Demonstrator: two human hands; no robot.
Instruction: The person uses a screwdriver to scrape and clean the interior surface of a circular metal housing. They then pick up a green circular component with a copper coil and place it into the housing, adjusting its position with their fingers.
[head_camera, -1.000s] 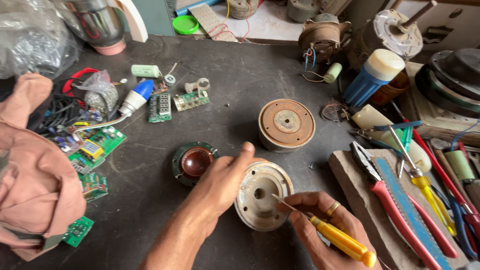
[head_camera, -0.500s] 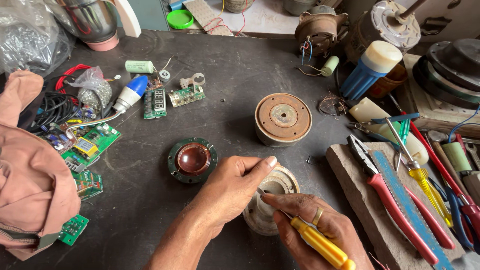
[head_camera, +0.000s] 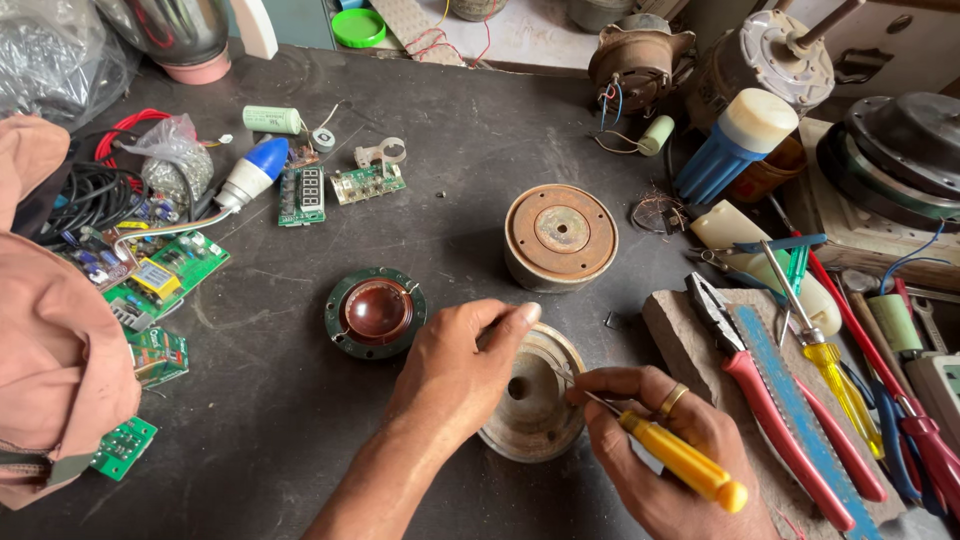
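On a dark, cluttered table (head_camera: 300, 420), the left hand (head_camera: 455, 375) clamps a round metal speaker plate (head_camera: 535, 410) near the front edge. The right hand (head_camera: 660, 440) grips a yellow-handled screwdriver (head_camera: 670, 455), tip at the plate's rim. A domed diaphragm (head_camera: 376, 312) lies just beside.

Layout across the desk (head_camera: 450, 150)

The round metal plate (head_camera: 535, 400) lay nearest, between both hands; the domed disc (head_camera: 376, 312) sat left of it, the flat cylinder (head_camera: 560, 236) behind, pliers (head_camera: 770, 400) right, circuit boards (head_camera: 165, 270) far left, apparently partly under cables.
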